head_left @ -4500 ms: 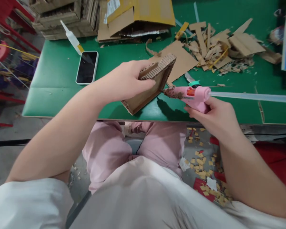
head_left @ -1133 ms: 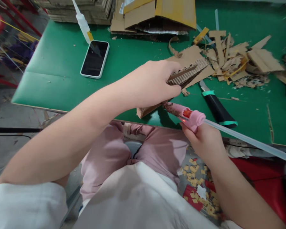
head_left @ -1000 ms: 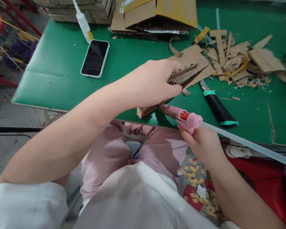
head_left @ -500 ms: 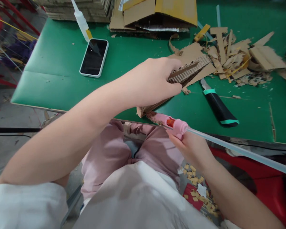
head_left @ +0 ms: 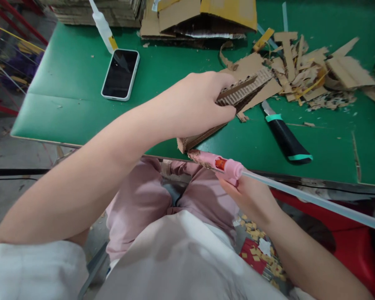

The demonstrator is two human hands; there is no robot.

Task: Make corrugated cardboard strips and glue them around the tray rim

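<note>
My left hand (head_left: 208, 98) grips a folded cardboard piece (head_left: 246, 89) with corrugated edges, thumb on the near side and fingers over the far side. One end of it reaches down to the table's front edge. In my right hand (head_left: 246, 191) is a pink hot glue gun (head_left: 220, 162), with a long translucent glue stick (head_left: 300, 193) running out of its back to the right. The gun's stained nozzle end is close against the near end of the cardboard; whether it touches I cannot tell. My right fingers are partly hidden under the gun.
A black and teal utility knife (head_left: 286, 137) lies to the right on the green table (head_left: 65, 79). Behind it is a heap of cardboard scraps (head_left: 309, 71). A phone (head_left: 120, 75) and a white nozzle bottle (head_left: 103, 29) are at the left; stacked cardboard (head_left: 96, 12) is at the back.
The glue gun has shifted slightly left and down relative to the cardboard's near end. My left hand keeps its grip on the cardboard; the whole view has moved a little.
</note>
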